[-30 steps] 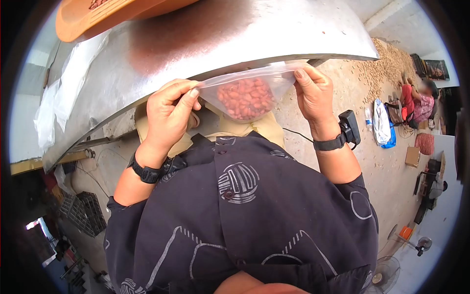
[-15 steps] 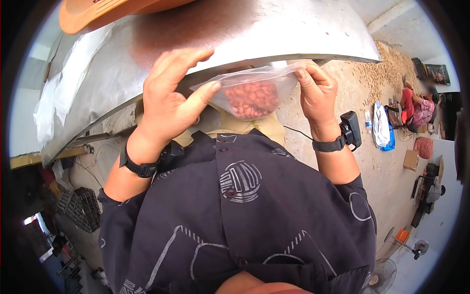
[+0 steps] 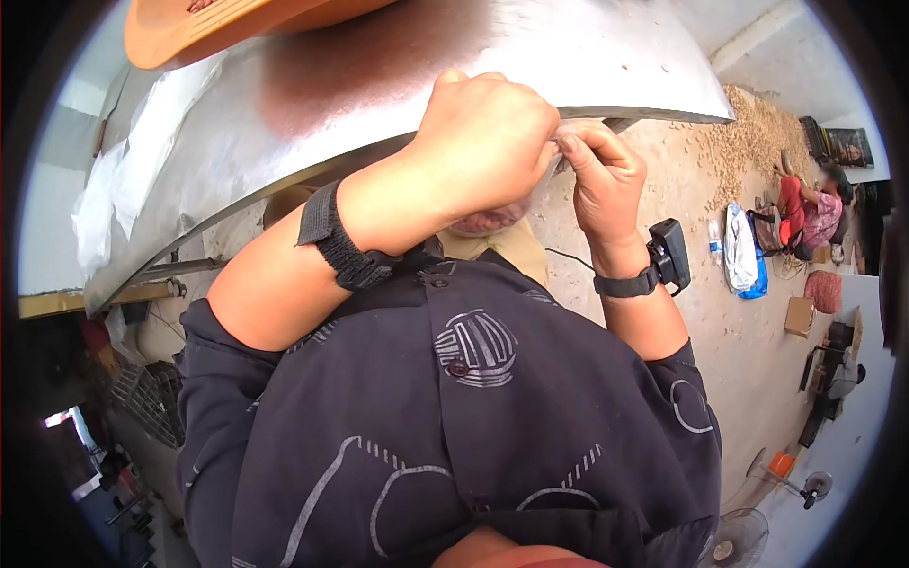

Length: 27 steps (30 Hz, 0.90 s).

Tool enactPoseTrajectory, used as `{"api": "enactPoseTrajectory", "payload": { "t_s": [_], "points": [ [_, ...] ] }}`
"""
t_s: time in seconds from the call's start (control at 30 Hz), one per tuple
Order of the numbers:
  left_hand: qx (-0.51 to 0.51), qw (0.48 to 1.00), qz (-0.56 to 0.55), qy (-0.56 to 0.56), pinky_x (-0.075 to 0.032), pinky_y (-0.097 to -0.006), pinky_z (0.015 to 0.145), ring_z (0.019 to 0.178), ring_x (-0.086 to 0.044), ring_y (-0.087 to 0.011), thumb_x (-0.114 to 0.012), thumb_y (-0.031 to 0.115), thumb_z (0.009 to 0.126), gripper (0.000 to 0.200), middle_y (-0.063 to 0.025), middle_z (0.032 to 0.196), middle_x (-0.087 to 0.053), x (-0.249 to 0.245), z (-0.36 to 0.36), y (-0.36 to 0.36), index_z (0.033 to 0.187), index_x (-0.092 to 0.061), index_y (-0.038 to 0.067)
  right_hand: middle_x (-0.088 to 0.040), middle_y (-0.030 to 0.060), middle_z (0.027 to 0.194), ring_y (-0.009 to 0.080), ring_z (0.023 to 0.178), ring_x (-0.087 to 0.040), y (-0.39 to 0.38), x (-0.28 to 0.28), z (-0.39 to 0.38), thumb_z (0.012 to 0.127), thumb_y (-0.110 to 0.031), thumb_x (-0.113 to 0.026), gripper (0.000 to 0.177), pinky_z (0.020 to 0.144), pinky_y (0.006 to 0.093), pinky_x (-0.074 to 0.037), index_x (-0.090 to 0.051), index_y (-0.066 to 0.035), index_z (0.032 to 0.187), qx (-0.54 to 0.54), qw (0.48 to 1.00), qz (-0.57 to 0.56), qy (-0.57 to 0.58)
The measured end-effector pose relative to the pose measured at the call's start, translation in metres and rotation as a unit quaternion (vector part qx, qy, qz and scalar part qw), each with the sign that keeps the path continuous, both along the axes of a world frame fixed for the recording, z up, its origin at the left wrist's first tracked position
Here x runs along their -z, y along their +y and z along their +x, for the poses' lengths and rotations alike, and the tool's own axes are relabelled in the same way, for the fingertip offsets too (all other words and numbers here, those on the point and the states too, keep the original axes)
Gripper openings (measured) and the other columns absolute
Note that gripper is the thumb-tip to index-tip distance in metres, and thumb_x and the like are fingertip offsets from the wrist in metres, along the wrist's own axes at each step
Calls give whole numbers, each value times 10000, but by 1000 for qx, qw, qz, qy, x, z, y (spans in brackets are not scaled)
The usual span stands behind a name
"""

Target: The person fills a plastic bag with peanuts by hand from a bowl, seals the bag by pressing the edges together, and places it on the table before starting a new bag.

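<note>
A clear plastic bag of reddish-brown peanuts hangs just off the near edge of the metal table. Most of it is hidden behind my left hand, which is closed at the bag's upper edge, close to the other hand. With thumb and fingers pressed together, my right hand pinches the bag's top right corner. Both hands nearly touch there. Black straps circle both wrists, and the right one carries a small black device.
An orange tray stands on the table at top left, near crumpled clear plastic sheeting. Unshelled peanuts are spread on the floor at right, with a seated person beside them. A black crate is at lower left.
My left hand has swung right from the bag's left side, going from spread fingers to closed beside my right hand. It now covers most of the bag. The right hand keeps its pinch.
</note>
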<state>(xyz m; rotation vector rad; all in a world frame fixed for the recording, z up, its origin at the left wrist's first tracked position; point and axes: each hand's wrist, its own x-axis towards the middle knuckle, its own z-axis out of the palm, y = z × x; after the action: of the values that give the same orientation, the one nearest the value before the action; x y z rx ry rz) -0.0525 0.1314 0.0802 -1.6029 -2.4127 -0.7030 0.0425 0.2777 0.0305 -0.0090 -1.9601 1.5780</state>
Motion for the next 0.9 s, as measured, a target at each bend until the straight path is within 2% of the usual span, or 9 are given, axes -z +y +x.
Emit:
{"api": "enactPoseTrajectory", "payload": {
  "t_s": [0.17,0.6,0.77,0.9],
  "points": [
    [-5,1000,16,21,-422,-418,637,746,-595,-259,-615,269,757,184,-53,715,-629,2,1,5,764,-681,97,-637,60,813,107,749,-566,4,2,0,830,-37,-628,72,669,230,-444,-664,19,859,10,1000,15,-4],
    [16,996,81,-47,-459,-392,611,705,-600,-264,-626,211,738,145,-62,704,-632,10,-2,3,761,-678,78,-621,48,810,98,753,-538,-2,1,1,839,-30,-608,57,684,229,-429,-632,21,835,15,999,28,6],
    [4,994,91,-66,-455,-388,619,711,-600,-258,-628,211,735,138,-58,705,-635,15,-5,-6,752,-677,83,-595,30,812,87,754,-513,0,5,2,846,-38,-606,63,687,218,-413,-608,25,838,23,1000,1,-3],
    [-12,997,70,-28,-432,-373,649,737,-602,-232,-624,208,740,122,-42,735,-644,19,-7,-20,771,-676,102,-594,10,807,75,749,-505,-3,5,0,858,-62,-606,77,685,208,-404,-612,11,834,15,998,-54,-8]
  ]
}}
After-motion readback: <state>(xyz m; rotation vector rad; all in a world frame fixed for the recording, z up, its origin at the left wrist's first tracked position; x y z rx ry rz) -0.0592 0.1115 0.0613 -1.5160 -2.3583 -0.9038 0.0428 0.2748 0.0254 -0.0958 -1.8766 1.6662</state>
